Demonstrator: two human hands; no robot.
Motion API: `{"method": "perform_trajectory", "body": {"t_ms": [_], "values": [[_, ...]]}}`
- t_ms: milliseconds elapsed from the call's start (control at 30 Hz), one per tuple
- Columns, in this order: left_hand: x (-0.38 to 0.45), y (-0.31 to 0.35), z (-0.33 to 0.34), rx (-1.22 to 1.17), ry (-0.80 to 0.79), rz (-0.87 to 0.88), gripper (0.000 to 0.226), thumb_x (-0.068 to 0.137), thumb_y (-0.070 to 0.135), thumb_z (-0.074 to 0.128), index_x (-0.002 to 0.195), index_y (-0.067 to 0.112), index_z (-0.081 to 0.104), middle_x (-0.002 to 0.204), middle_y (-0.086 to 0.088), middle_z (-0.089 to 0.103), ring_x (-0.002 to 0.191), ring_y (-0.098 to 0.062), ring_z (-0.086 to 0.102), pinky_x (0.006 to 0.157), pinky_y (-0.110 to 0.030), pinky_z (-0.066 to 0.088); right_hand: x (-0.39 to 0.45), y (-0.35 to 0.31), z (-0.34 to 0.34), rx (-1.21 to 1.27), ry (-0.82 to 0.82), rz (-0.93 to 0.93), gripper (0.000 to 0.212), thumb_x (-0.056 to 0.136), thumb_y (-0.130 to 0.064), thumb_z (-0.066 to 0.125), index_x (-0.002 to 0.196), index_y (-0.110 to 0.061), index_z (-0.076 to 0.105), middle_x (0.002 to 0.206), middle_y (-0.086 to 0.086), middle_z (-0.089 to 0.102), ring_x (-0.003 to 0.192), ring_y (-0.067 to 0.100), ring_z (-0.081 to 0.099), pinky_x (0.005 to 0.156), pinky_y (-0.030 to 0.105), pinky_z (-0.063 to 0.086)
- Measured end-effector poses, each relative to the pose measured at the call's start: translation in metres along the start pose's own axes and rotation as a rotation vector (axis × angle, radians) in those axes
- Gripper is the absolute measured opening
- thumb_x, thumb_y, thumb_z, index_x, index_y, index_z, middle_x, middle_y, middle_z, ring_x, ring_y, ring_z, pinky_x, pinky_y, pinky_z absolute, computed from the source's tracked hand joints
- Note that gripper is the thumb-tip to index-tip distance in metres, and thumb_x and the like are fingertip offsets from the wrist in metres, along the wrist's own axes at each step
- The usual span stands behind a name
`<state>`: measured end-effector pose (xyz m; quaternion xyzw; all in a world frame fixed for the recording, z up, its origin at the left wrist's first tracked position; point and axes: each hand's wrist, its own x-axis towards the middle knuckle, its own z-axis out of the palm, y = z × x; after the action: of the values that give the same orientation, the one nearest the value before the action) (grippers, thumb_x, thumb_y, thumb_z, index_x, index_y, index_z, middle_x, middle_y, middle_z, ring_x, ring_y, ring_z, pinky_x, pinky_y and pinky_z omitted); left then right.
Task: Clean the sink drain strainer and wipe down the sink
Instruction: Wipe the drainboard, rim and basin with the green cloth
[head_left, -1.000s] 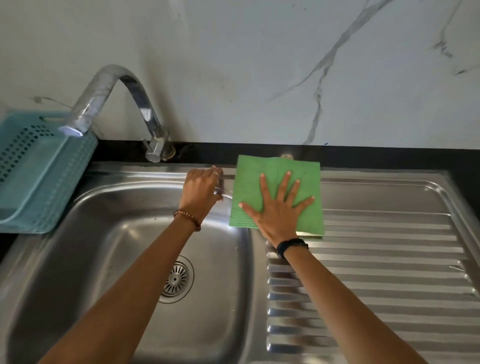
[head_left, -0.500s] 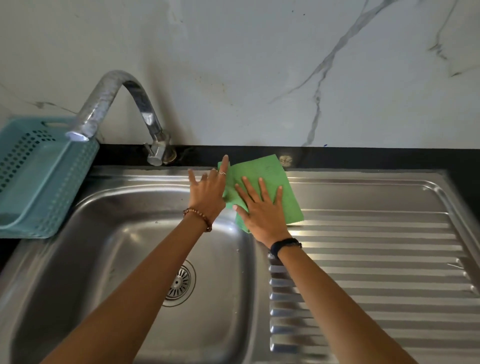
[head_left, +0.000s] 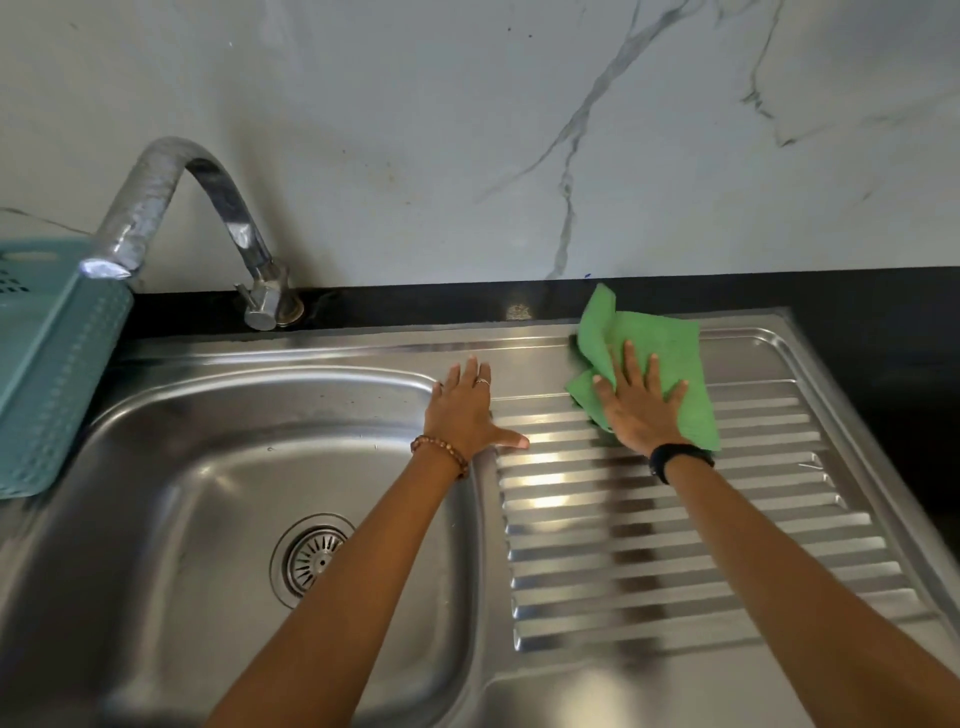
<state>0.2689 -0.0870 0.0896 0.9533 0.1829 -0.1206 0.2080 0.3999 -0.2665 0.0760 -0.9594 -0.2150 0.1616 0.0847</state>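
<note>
Right hand (head_left: 641, 408) flat, fingers spread, palm down on the crumpled green cleaning cloth (head_left: 660, 364), pressing rather than pinching it. The cloth sits on the ribbed steel draining board (head_left: 675, 545) toward its twelve o'clock end, with a loose corner lifted at eleven o'clock from the hand, up by the black counter strip (head_left: 415, 306). Left hand (head_left: 462, 410) is open too, empty, braced flat on the ridge between the stainless steel sink basin (head_left: 182, 467) and the board, thumb out toward three o'clock. The round slotted metal drain strainer (head_left: 311, 558) is seated in the basin floor, at seven o'clock from the left hand and well apart from both hands. The curved chrome tap (head_left: 208, 208) stands at the basin's twelve o'clock, the teal perforated plastic basket (head_left: 57, 364) at nine.
</note>
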Motion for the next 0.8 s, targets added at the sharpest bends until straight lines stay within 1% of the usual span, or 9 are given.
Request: {"method": "perform_trajectory", "body": {"t_ms": [133, 233, 300, 367, 433, 533, 633, 700, 800], "values": [[0.003, 0.003, 0.002, -0.005, -0.004, -0.03, 0.115, 0.066, 0.061, 0.067, 0.148, 0.008, 0.006, 0.158, -0.011, 0.004, 0.145, -0.03, 0.007, 0.118, -0.045, 0.014, -0.01, -0.045, 0.02, -0.051, -0.02, -0.191, 0.052, 0.099, -0.046, 0.014, 0.147, -0.039, -0.004, 0.157, -0.005, -0.015, 0.144, 0.028, -0.015, 0.107, 0.061, -0.016], [0.004, 0.003, 0.003, 0.021, 0.039, -0.02, 0.112, 0.064, 0.062, 0.068, 0.147, 0.012, 0.013, 0.156, -0.006, 0.014, 0.142, -0.026, 0.018, 0.116, -0.047, 0.023, -0.01, -0.076, 0.031, -0.096, 0.002, -0.313, 0.051, 0.1, -0.043, 0.015, 0.147, -0.039, -0.003, 0.158, -0.006, -0.012, 0.145, 0.026, -0.014, 0.108, 0.062, -0.014], [0.003, 0.004, 0.003, 0.031, 0.053, -0.02, 0.107, 0.065, 0.062, 0.068, 0.147, 0.016, 0.017, 0.155, -0.004, 0.016, 0.142, -0.024, 0.019, 0.115, -0.05, 0.023, -0.006, -0.075, 0.03, -0.126, 0.021, -0.371, 0.051, 0.1, -0.042, 0.017, 0.148, -0.038, -0.002, 0.159, -0.007, -0.01, 0.146, 0.025, -0.011, 0.109, 0.062, -0.011], [0.0, 0.009, 0.005, 0.041, 0.043, -0.054, 0.097, 0.07, 0.06, 0.065, 0.146, 0.02, 0.02, 0.157, -0.003, 0.013, 0.144, -0.023, 0.015, 0.116, -0.055, 0.015, -0.001, -0.057, 0.023, -0.142, 0.021, -0.428, 0.051, 0.1, -0.041, 0.018, 0.148, -0.038, 0.0, 0.159, -0.009, -0.007, 0.147, 0.023, -0.008, 0.111, 0.06, -0.009], [-0.006, 0.021, 0.01, 0.091, 0.051, -0.121, 0.086, 0.078, 0.053, 0.061, 0.146, 0.018, 0.02, 0.158, -0.007, 0.006, 0.145, -0.025, 0.01, 0.116, -0.054, 0.008, 0.006, -0.033, 0.017, -0.139, 0.03, -0.46, 0.05, 0.101, -0.04, 0.018, 0.148, -0.037, 0.002, 0.159, -0.011, -0.005, 0.147, 0.021, -0.007, 0.112, 0.058, -0.008], [-0.011, 0.058, 0.025, 0.116, 0.146, -0.164, 0.076, 0.089, 0.038, 0.053, 0.147, 0.012, 0.012, 0.158, -0.011, 0.006, 0.145, -0.025, 0.008, 0.117, -0.05, 0.008, 0.017, 0.012, 0.002, -0.116, 0.036, -0.452, 0.05, 0.101, -0.039, 0.018, 0.148, -0.037, 0.002, 0.158, -0.012, -0.004, 0.147, 0.02, -0.006, 0.113, 0.056, -0.009], [-0.006, 0.106, 0.04, -0.103, 0.151, -0.114, 0.079, 0.089, 0.045, 0.049, 0.148, 0.014, 0.006, 0.158, -0.008, -0.001, 0.146, -0.024, -0.001, 0.117, -0.045, 0.001, 0.024, 0.058, -0.013, -0.108, 0.023, -0.411, 0.05, 0.101, -0.039, 0.017, 0.148, -0.036, 0.001, 0.158, -0.013, -0.005, 0.147, 0.02, -0.006, 0.113, 0.056, -0.009], [0.001, 0.134, 0.052, -0.129, 0.101, -0.076, 0.087, 0.087, 0.052, 0.048, 0.148, 0.015, -0.002, 0.157, -0.008, -0.009, 0.145, -0.024, -0.008, 0.116, -0.045, -0.005, 0.029, 0.091, -0.024, -0.107, 0.025, -0.37, 0.05, 0.101, -0.04, 0.016, 0.148, -0.036, 0.0, 0.158, -0.011, -0.008, 0.147, 0.021, -0.007, 0.113, 0.056, -0.009], [0.008, 0.155, 0.067, -0.142, 0.046, -0.123, 0.099, 0.083, 0.061, 0.046, 0.147, 0.012, -0.011, 0.157, -0.008, -0.015, 0.145, -0.024, -0.013, 0.114, -0.048, -0.011, 0.032, 0.138, -0.039, -0.077, 0.027, -0.254, 0.05, 0.101, -0.039, 0.015, 0.148, -0.035, -0.002, 0.158, -0.008, -0.011, 0.146, 0.022, -0.008, 0.113, 0.057, -0.009]]}}
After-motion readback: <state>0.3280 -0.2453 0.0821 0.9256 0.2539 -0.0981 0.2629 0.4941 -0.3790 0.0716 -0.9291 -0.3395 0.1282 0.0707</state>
